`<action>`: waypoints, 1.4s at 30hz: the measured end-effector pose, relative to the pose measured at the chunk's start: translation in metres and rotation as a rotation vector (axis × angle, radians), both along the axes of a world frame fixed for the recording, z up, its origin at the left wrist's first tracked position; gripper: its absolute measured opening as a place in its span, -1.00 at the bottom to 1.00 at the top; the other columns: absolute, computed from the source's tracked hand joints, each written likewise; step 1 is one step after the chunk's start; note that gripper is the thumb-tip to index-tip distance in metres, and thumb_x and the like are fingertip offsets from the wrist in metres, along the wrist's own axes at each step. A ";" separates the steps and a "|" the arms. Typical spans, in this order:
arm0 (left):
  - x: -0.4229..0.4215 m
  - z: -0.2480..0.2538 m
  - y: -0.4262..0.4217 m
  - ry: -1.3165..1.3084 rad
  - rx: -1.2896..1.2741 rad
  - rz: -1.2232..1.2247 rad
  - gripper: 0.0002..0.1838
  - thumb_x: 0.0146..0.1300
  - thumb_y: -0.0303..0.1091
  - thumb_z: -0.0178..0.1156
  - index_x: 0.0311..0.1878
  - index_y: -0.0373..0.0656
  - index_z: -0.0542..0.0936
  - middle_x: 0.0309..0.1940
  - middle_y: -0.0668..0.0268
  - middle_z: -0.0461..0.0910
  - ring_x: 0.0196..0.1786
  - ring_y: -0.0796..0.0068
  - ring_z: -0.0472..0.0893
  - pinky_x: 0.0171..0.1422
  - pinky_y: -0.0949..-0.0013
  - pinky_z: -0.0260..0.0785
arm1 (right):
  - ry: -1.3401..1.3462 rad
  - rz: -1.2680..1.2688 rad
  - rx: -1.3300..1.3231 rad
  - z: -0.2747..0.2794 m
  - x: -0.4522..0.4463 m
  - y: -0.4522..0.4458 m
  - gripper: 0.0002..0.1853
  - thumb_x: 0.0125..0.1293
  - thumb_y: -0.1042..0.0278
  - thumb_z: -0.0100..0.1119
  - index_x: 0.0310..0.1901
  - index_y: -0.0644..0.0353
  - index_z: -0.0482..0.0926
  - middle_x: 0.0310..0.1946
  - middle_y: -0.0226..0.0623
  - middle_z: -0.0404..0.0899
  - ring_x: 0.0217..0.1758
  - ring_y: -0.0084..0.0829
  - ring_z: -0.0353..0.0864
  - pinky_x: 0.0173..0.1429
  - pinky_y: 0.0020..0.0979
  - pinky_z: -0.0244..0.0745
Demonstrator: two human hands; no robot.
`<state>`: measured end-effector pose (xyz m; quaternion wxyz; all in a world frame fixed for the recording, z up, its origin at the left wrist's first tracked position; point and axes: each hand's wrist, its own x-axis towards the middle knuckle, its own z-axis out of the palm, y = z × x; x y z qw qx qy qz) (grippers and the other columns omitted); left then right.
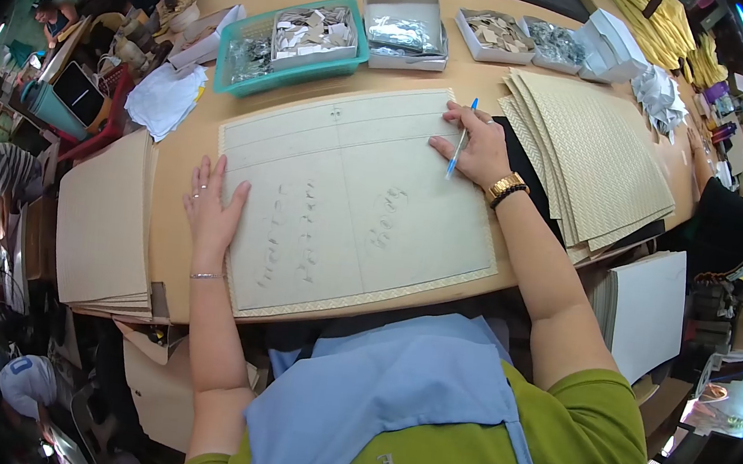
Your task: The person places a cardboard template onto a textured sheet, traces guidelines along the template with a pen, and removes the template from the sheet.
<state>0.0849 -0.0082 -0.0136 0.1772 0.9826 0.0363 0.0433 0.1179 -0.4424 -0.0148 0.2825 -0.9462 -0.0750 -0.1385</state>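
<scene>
A pale pattern sheet [426,229] with ruled lines and pencil handwriting lies flat before me. It rests on a slightly larger cream sheet with a woven texture [364,301], whose edge shows along the front. My left hand [213,202] is flat at the sheet's left edge, fingers spread, with nothing in it. At the upper right corner, my right hand [480,148] holds a blue-and-white pen [452,163] between its fingers. That hand's fingertips touch the sheet.
Stacked textured sheets [596,165] lie to the right, and plain sheets [106,213] to the left. Behind are a teal basket [283,83], a white box [406,5] and trays of small pieces [495,37]. A person [736,211] is at the far right.
</scene>
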 end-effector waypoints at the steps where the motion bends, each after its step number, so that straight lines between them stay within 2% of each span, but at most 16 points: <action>1: 0.000 -0.001 0.000 0.000 0.000 -0.002 -0.28 0.27 0.13 0.17 0.46 0.16 0.28 0.54 0.21 0.06 0.58 0.14 -0.01 0.54 -0.23 -0.30 | -0.003 -0.001 -0.003 0.000 0.000 0.000 -0.50 0.06 -0.04 0.42 -0.04 0.07 0.59 0.19 -0.32 0.57 0.26 -0.20 0.47 0.34 -0.16 0.24; 9: -0.002 0.004 -0.001 0.001 0.024 -0.018 -0.27 0.29 0.18 0.12 0.46 0.11 0.27 0.53 0.15 0.07 0.58 0.11 -0.01 0.53 -0.25 -0.27 | -0.019 -0.022 -0.033 0.002 0.001 0.001 -0.50 0.02 -0.02 0.45 -0.07 0.07 0.58 0.17 -0.31 0.58 0.22 -0.16 0.50 0.27 -0.15 0.33; 12: -0.001 -0.007 0.003 -0.034 0.028 -0.022 -0.27 0.28 0.20 0.10 0.45 0.09 0.29 0.52 0.13 0.07 0.57 0.09 -0.01 0.52 -0.27 -0.24 | -0.072 -0.006 0.015 0.007 0.001 0.005 -0.42 -0.01 0.07 0.50 0.05 0.12 0.58 -0.09 -0.30 0.69 0.02 -0.18 0.62 0.16 -0.24 0.48; 16: -0.002 -0.001 0.001 -0.018 0.004 -0.009 -0.25 0.26 0.22 0.11 0.44 0.07 0.30 0.52 0.11 0.07 0.57 0.08 -0.02 0.52 -0.27 -0.25 | -0.116 0.027 0.045 -0.001 0.005 0.004 -0.53 -0.03 0.17 0.53 -0.11 0.17 0.59 0.08 -0.13 0.62 0.09 -0.16 0.62 0.20 -0.24 0.51; 25: -0.001 -0.001 0.000 -0.001 -0.035 0.002 -0.24 0.26 0.22 0.10 0.46 0.07 0.28 0.53 0.11 0.05 0.59 0.09 -0.06 0.54 -0.25 -0.31 | -0.088 0.027 0.092 0.002 0.004 0.006 -0.55 -0.01 0.23 0.52 -0.10 0.16 0.57 0.10 -0.09 0.61 0.05 -0.19 0.65 0.17 -0.29 0.54; 28: -0.001 -0.004 -0.001 -0.035 -0.019 0.005 -0.26 0.27 0.22 0.12 0.44 0.08 0.31 0.52 0.10 0.08 0.57 0.09 -0.01 0.53 -0.25 -0.27 | -0.091 0.033 0.083 0.003 0.004 0.006 -0.55 0.00 0.21 0.52 -0.09 0.15 0.57 0.10 -0.09 0.60 0.05 -0.19 0.65 0.16 -0.29 0.54; 34: 0.000 -0.007 0.000 -0.022 0.063 0.001 -0.23 0.29 0.25 0.08 0.48 0.10 0.24 0.52 0.09 0.06 0.57 0.04 -0.02 0.51 -0.30 -0.24 | -0.110 0.030 0.088 -0.004 0.005 0.003 -0.54 0.00 0.17 0.52 -0.10 0.15 0.58 0.10 -0.14 0.61 0.09 -0.17 0.63 0.20 -0.27 0.50; 37: -0.005 -0.004 -0.010 -0.146 0.111 0.015 -0.29 0.34 0.16 0.06 0.47 0.07 0.24 0.50 0.08 0.10 0.55 -0.03 0.01 0.52 -0.25 -0.16 | -0.098 0.019 0.077 -0.002 0.004 0.004 -0.54 0.00 0.14 0.52 -0.10 0.14 0.58 0.09 -0.16 0.62 0.11 -0.16 0.61 0.23 -0.26 0.48; 40: 0.006 0.004 -0.013 -0.276 0.072 -0.309 -0.34 0.37 0.05 0.06 0.47 0.04 0.22 0.48 0.04 0.13 0.53 -0.10 0.05 0.53 -0.15 -0.08 | -0.097 0.004 0.050 -0.005 0.006 0.002 -0.53 0.01 0.08 0.50 -0.10 0.13 0.58 0.07 -0.19 0.63 0.11 -0.18 0.60 0.23 -0.25 0.47; 42: 0.015 -0.007 -0.017 -0.195 0.089 -0.398 -0.37 0.38 -0.02 0.05 0.46 0.04 0.23 0.47 0.02 0.13 0.51 -0.11 0.09 0.53 -0.08 -0.07 | -0.096 0.004 0.011 -0.005 0.006 0.001 -0.52 0.02 0.04 0.49 -0.09 0.12 0.58 0.06 -0.23 0.64 0.11 -0.19 0.60 0.22 -0.25 0.47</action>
